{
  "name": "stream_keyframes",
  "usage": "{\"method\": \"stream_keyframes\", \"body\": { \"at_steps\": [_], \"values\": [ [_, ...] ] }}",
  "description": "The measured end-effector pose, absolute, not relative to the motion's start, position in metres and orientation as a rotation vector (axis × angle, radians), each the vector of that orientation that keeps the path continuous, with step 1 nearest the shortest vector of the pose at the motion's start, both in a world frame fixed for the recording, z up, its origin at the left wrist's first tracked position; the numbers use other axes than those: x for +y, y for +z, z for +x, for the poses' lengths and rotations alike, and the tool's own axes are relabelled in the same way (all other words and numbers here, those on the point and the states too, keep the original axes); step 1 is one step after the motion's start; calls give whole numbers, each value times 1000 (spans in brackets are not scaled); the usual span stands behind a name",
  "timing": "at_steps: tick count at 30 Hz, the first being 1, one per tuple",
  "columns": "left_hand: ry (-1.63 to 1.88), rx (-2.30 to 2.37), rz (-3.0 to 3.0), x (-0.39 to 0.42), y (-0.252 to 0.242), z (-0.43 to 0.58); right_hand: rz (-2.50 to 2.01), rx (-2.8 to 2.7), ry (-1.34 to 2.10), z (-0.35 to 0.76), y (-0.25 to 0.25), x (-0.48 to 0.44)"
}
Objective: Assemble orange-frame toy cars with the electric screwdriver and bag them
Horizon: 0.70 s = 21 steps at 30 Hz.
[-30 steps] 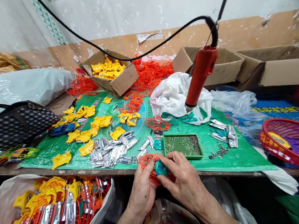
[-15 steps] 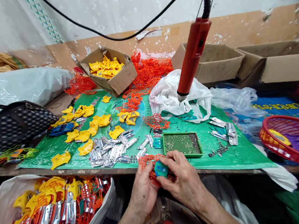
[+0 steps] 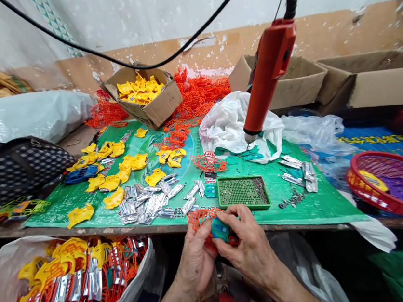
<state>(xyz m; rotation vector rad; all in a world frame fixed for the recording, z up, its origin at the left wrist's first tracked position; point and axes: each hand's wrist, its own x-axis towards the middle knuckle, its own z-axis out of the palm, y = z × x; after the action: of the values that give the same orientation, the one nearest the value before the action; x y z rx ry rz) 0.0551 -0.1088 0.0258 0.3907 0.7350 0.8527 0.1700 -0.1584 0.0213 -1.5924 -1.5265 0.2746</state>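
My left hand [image 3: 194, 257] and my right hand [image 3: 246, 246] meet at the table's near edge. Together they hold an orange plastic frame [image 3: 202, 216] with a small teal block [image 3: 219, 228] pressed against it. Just beyond the fingers lies a green screw tray [image 3: 243, 193] on the green mat [image 3: 83, 196]. A red electric screwdriver [image 3: 266, 78] hangs from a black cable above the mat, tip down, held by neither hand. Silver metal clips [image 3: 149, 205] lie in a pile left of the tray.
Yellow plastic parts [image 3: 112, 183] are scattered on the mat. A cardboard box [image 3: 146, 96] of yellow parts and orange frames [image 3: 200, 93] stand behind. A white bag [image 3: 233, 125], empty boxes [image 3: 299, 81], a red basket [image 3: 396, 184] and a bag of finished pieces [image 3: 67, 282] surround me.
The hanging screwdriver has swung, first left and upward, then back right and lower. My hands stay at the table edge, turning the teal block slightly against the orange frame.
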Motion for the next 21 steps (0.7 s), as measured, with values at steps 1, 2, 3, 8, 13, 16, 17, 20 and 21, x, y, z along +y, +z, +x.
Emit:
{"method": "stream_keyframes", "body": {
  "at_steps": [1,2,3,8,13,16,17,20,21],
  "values": [
    [833,737,416,-110,26,55,-1590,-1529,268,170,20,-159],
    [819,745,439,-111,26,56,-1589,-1533,258,170,19,-160],
    [814,757,456,-112,25,56,-1592,-1539,244,169,18,-160],
    [833,826,454,-115,17,60,-1651,-1532,309,166,14,-168],
    [811,842,452,-114,18,60,-1568,-1391,478,166,12,-182],
    [796,820,492,-115,22,62,-1543,-1296,357,167,7,-185],
    [798,808,509,-115,22,63,-1535,-1284,296,167,6,-185],
    [823,789,550,-116,22,63,-1490,-1306,164,166,2,-183],
    [831,790,563,-117,21,63,-1475,-1319,143,166,1,-183]
  ]
}}
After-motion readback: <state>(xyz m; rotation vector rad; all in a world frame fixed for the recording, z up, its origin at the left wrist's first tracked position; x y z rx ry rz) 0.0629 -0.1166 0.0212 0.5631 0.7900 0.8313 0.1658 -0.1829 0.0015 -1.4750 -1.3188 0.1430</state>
